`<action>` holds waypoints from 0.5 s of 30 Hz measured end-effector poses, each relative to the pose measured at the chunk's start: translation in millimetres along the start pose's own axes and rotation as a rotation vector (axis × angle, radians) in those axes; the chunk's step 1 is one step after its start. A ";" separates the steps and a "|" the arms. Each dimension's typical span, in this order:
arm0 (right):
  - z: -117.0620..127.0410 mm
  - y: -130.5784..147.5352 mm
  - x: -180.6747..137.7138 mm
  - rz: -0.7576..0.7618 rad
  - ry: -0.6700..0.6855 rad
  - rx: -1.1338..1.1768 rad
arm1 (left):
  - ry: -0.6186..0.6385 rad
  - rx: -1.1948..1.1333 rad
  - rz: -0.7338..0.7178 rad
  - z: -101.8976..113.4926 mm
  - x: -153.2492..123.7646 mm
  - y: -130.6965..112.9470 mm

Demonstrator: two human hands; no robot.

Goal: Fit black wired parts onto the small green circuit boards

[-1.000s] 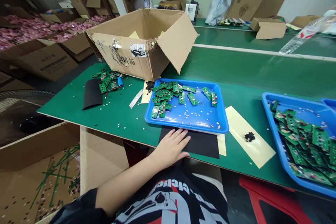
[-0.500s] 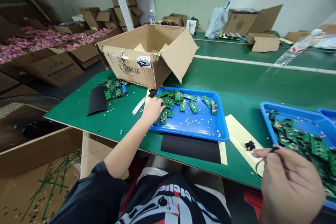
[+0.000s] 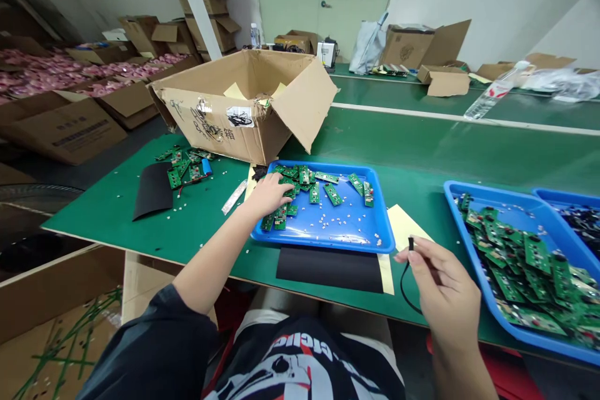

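My left hand (image 3: 269,194) reaches over the left side of a blue tray (image 3: 323,241), its fingers apart and resting on a pile of small green circuit boards (image 3: 280,217). No board is visibly lifted; part of the pile is hidden under the hand. Several more boards (image 3: 332,194) lie loose in the tray among small white bits. Over the table's front edge, right of that tray, my right hand (image 3: 440,281) pinches a thin black cable (image 3: 405,284). Its wider end sticks up above the fingertips, and the rest curves down below.
A second blue tray (image 3: 452,200) heaped with circuit boards stands at the right, beside another tray (image 3: 562,194) of dark parts. An open cardboard box (image 3: 225,128) sits behind the left hand. A black sheet (image 3: 154,190) and boards with a blue cylinder (image 3: 207,167) lie left.
My right hand has moved left, away from the right-hand tray, with the black cable in its fingers. My left hand stays over the pile. The view has turned slightly right.
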State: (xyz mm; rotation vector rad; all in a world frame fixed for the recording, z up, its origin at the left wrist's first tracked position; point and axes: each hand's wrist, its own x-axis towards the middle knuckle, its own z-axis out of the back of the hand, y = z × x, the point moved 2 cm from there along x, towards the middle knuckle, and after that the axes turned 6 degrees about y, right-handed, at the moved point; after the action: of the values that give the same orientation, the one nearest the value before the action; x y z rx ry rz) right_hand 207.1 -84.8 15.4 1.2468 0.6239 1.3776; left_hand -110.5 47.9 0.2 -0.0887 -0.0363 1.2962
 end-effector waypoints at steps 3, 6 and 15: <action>-1.0 1.3 6.8 0.063 0.066 -0.027 | 0.052 -0.048 -0.068 2.3 6.7 10.7; -3.4 2.7 14.0 0.060 0.135 -0.020 | 0.074 -0.121 -0.112 7.5 7.1 14.2; -24.2 1.0 43.4 0.002 0.287 0.152 | -0.012 -0.456 -0.133 15.8 -1.1 1.4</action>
State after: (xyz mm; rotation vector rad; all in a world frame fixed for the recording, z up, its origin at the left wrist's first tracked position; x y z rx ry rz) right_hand 192.3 -38.0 23.0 1.1764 0.9411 1.5476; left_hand -113.4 47.9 15.8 -0.4611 -0.3427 1.1359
